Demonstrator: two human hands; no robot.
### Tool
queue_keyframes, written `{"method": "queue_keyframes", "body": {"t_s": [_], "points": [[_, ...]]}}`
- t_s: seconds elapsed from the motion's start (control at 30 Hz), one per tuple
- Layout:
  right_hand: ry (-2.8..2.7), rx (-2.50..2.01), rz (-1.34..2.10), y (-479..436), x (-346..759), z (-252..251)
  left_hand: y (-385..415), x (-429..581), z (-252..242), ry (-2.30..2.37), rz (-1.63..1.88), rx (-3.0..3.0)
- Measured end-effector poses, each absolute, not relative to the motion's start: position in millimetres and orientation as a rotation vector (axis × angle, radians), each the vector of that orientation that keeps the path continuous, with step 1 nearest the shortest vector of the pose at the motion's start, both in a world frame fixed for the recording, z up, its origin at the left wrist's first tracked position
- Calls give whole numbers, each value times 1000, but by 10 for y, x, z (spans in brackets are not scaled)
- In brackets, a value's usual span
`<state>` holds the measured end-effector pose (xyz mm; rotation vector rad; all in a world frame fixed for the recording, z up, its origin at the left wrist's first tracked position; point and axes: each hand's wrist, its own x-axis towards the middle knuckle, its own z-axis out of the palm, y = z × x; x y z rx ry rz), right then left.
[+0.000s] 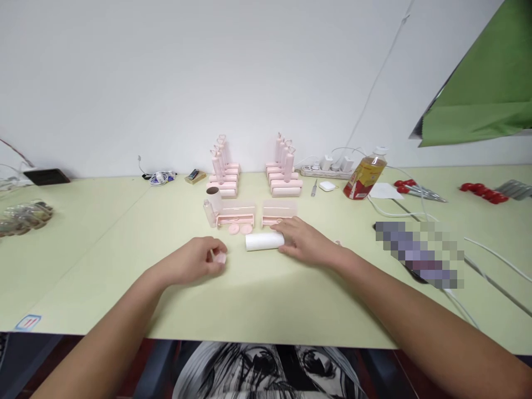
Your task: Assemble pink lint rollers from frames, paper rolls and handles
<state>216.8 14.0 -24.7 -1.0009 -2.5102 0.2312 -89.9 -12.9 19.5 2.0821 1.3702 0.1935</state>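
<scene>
My left hand (203, 259) is closed around a small pale pink piece (219, 257); its exact shape is partly hidden by the fingers. My right hand (305, 239) grips the right end of a white lint roller refill (264, 241) lying sideways on the table. Just beyond are two pink lint roller covers, one on the left (236, 218) and one on the right (279, 209), both with clear lids raised. Two round pink caps (240, 228) lie before the left cover. Beside that cover stand a pale pink handle (209, 214) and an upright white roll (214, 198) with a brown core.
Two rows of pink lint rollers, left (224, 177) and right (286, 177), stand near the wall. To the right are a drink bottle (366, 174), a power strip (326, 173), cables, a blurred-out phone (418, 255) and red-handled tools (484, 192). Wrapped items (25, 218) lie far left.
</scene>
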Motion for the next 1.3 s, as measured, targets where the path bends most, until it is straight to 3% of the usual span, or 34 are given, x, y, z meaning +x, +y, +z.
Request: {"method": "queue_keyframes", "body": {"t_s": [0.17, 0.3, 0.43, 0.57, 0.73, 0.9, 1.03, 1.3], "points": [[-2379, -898, 331, 112, 2339, -135, 131, -696, 94, 1278, 422, 2162], [-1895, -935, 375, 176, 2527, -66, 119, -426, 20, 1250, 485, 2344], [-1445, -973, 571, 293, 2614, -92, 108, 6, -34, 1108, 199, 2757], [-1389, -1009, 659, 350, 2611, -160, 207, 302, -87, 1171, 42, 2860], [-1506, -1035, 640, 303, 2535, -191, 291, 300, -84, 1371, 377, 2530], [-1657, -933, 652, 183, 2385, -205, 265, 184, -6, 1261, 894, 1632], [-1754, -832, 726, 82, 2273, -238, 260, 148, -17, 1031, 1048, 1315], [-1800, -824, 793, 61, 2274, -257, 308, 143, -58, 923, 1135, 1258]]}}
